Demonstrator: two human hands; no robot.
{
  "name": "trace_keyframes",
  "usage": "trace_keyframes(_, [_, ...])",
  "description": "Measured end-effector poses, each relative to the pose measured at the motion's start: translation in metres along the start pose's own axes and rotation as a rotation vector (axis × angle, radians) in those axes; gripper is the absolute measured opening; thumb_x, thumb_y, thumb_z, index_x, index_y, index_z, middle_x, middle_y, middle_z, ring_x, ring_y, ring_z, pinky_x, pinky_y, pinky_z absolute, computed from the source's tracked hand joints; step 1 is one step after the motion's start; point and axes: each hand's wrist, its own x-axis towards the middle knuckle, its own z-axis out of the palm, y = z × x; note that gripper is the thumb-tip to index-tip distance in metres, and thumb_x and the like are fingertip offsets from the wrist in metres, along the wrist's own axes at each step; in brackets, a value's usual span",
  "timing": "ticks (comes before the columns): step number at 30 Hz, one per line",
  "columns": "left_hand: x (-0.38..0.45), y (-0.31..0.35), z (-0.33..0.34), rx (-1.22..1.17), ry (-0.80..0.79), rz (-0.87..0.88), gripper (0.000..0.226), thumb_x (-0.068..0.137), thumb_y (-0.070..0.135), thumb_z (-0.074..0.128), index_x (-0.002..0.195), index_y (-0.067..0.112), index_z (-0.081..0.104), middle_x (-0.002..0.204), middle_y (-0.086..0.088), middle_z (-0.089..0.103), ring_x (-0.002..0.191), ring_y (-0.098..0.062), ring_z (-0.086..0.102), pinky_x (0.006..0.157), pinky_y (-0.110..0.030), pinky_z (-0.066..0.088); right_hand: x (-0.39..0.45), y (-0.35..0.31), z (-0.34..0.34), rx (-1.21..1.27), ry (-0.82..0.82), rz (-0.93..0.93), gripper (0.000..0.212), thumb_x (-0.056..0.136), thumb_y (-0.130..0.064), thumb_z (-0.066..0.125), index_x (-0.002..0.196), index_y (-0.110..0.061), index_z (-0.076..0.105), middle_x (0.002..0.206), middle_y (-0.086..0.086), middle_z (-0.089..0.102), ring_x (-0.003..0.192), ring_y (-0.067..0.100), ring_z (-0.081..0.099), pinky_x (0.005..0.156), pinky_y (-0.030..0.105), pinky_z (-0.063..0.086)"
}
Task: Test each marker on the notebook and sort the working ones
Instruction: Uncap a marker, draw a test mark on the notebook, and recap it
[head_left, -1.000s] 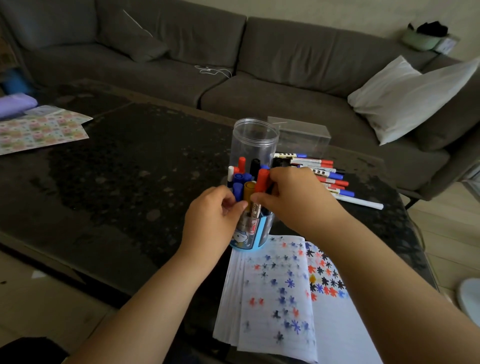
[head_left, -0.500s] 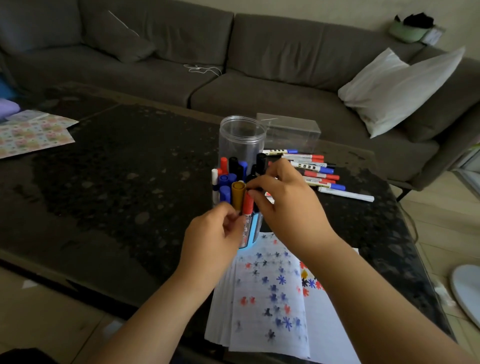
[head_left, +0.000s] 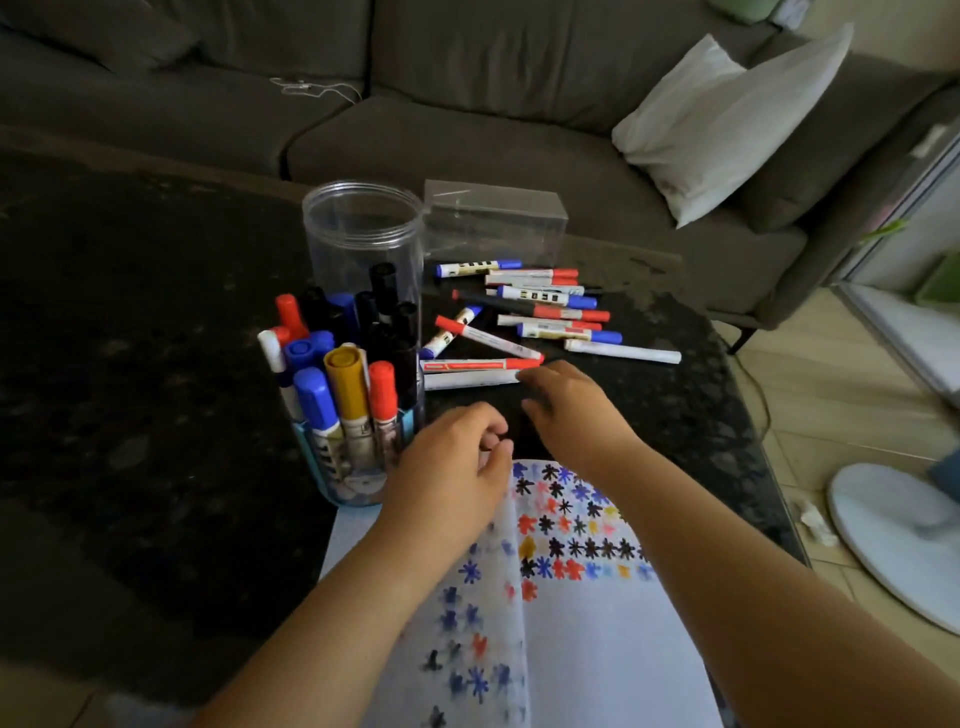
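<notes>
Many markers stand packed, caps up, in the blue-based clear tub (head_left: 358, 415) toward the desk's (head_left: 130, 415) left side, a yellow-capped marker (head_left: 347, 384) and a red-capped marker (head_left: 383, 389) nearest the hands; behind it rises a tall clear jar (head_left: 363, 234), with what looks like black markers in it, and a clear box (head_left: 493, 218) stands by the far edge. Next comes the left hand (head_left: 452, 467), hovering just beside the tub over the top corner of the open notebook (head_left: 571, 649), its fingers (head_left: 493, 447) loosely curled and, as far as the blur lets me judge, holding nothing. The notebook lies at the near edge, its pages covered in small coloured test stars, with bare paper left lower down. The right hand (head_left: 576, 410) reaches past the notebook's top edge, fingers relaxed and slightly spread, fingertips touching or nearly touching the cap end of a white marker (head_left: 470, 378) lying just before the loose pile of markers (head_left: 540, 312) toward the right side. The step appears to be laying a marker with that pile or lifting the next one. To do it well, keep the pile clearly apart from the tub, pinch a marker near its middle so neighbours do not roll, and test on bare paper so a faint stroke shows plainly.
</notes>
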Motion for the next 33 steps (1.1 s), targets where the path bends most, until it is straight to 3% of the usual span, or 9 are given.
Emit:
trace_keyframes(4, [0.006, -0.004, 0.011, 0.021, 0.029, -0.066, 0.015, 0.088, 0.020, 0.058, 0.103, 0.017, 0.061, 0.089, 0.004, 0.061, 0.074, -0.010, 0.054, 0.068, -0.024, 0.046, 0.032, -0.001, 0.013, -0.150, -0.064, -0.094, 0.042, 0.097, -0.024, 0.048, 0.139, -0.024, 0.043, 0.143, 0.001, 0.040, 0.132, 0.023, 0.033, 0.108, 0.039, 0.033])
trace_keyframes(8, [0.010, -0.002, 0.012, 0.003, 0.055, -0.110, 0.016, 0.089, 0.021, 0.058, 0.104, 0.019, 0.061, 0.086, 0.007, 0.062, 0.066, -0.005, 0.051, 0.057, -0.009, 0.037, 0.047, -0.005, 0.023, -0.296, -0.107, -0.165, 0.041, 0.095, -0.035, 0.050, 0.135, -0.026, 0.044, 0.137, 0.001, 0.042, 0.127, 0.024, 0.034, 0.103, 0.040, 0.030])
trace_keyframes(11, [0.009, 0.000, 0.009, -0.015, 0.053, -0.129, 0.016, 0.089, 0.021, 0.057, 0.104, 0.021, 0.061, 0.085, 0.009, 0.061, 0.066, -0.003, 0.052, 0.058, -0.009, 0.037, 0.042, -0.003, 0.018, -0.245, -0.139, -0.155, 0.031, 0.093, -0.036, 0.054, 0.122, -0.025, 0.053, 0.126, 0.000, 0.049, 0.120, 0.022, 0.041, 0.100, 0.038, 0.034])
trace_keyframes(15, [0.005, 0.009, 0.002, -0.091, 0.109, -0.108, 0.010, 0.088, 0.018, 0.059, 0.096, 0.020, 0.064, 0.076, 0.011, 0.060, 0.071, -0.004, 0.056, 0.062, -0.014, 0.044, 0.003, 0.002, -0.014, 0.283, -0.012, -0.043, 0.010, 0.085, -0.028, 0.068, 0.091, -0.027, 0.061, 0.090, -0.009, 0.062, 0.078, 0.003, 0.059, 0.067, 0.013, 0.047])
trace_keyframes(20, [-0.007, 0.030, -0.006, -0.260, 0.096, -0.122, 0.010, 0.088, 0.018, 0.059, 0.085, 0.028, 0.061, 0.076, 0.014, 0.061, 0.080, 0.006, 0.056, 0.065, -0.004, 0.042, -0.064, 0.002, -0.059, 0.816, 0.154, 0.122, 0.029, 0.075, -0.041, 0.064, 0.097, -0.022, 0.064, 0.088, -0.008, 0.070, 0.082, 0.000, 0.066, 0.068, 0.017, 0.050])
trace_keyframes(24, [-0.017, 0.046, 0.001, -0.486, -0.113, -0.268, 0.007, 0.087, 0.033, 0.059, 0.091, 0.032, 0.065, 0.089, 0.014, 0.066, 0.087, 0.002, 0.060, 0.073, -0.009, 0.048, -0.113, -0.003, -0.064, 1.093, 0.005, 0.189, 0.036, 0.077, -0.041, 0.050, 0.102, -0.015, 0.057, 0.080, -0.004, 0.069, 0.076, 0.012, 0.066, 0.077, 0.028, 0.054])
trace_keyframes(27, [-0.024, 0.052, 0.009, -0.803, -0.407, -0.438, 0.036, 0.081, 0.058, 0.054, 0.105, 0.034, 0.066, 0.100, 0.007, 0.069, 0.101, -0.016, 0.063, 0.094, -0.041, 0.048, -0.141, -0.009, -0.056, 1.295, -0.150, 0.239, 0.034, 0.083, -0.039, 0.046, 0.094, -0.010, 0.060, 0.069, 0.001, 0.056, 0.059, 0.011, 0.051, 0.061, 0.024, 0.047])
trace_keyframes(31, [-0.031, 0.062, 0.010, -1.201, -0.639, -0.433, 0.040, 0.087, 0.036, 0.043, 0.107, 0.013, 0.068, 0.101, -0.004, 0.071, 0.079, -0.013, 0.067, 0.083, -0.038, 0.052, -0.158, -0.005, -0.045, 1.852, -0.372, 0.296, 0.035, 0.094, -0.031, 0.047, 0.095, -0.003, 0.066, 0.064, 0.004, 0.050, 0.049, 0.006, 0.040, 0.044, 0.016, 0.038])
trace_keyframes(33, [-0.030, 0.068, 0.010, -1.350, -0.672, -0.438, 0.034, 0.087, 0.028, 0.043, 0.102, 0.007, 0.065, 0.104, -0.010, 0.071, 0.090, -0.016, 0.069, 0.078, -0.032, 0.056, -0.157, 0.000, -0.040, 2.019, -0.486, 0.249, 0.035, 0.095, -0.030, 0.043, 0.095, -0.004, 0.067, 0.064, 0.001, 0.050, 0.048, 0.003, 0.040, 0.043, 0.013, 0.038])
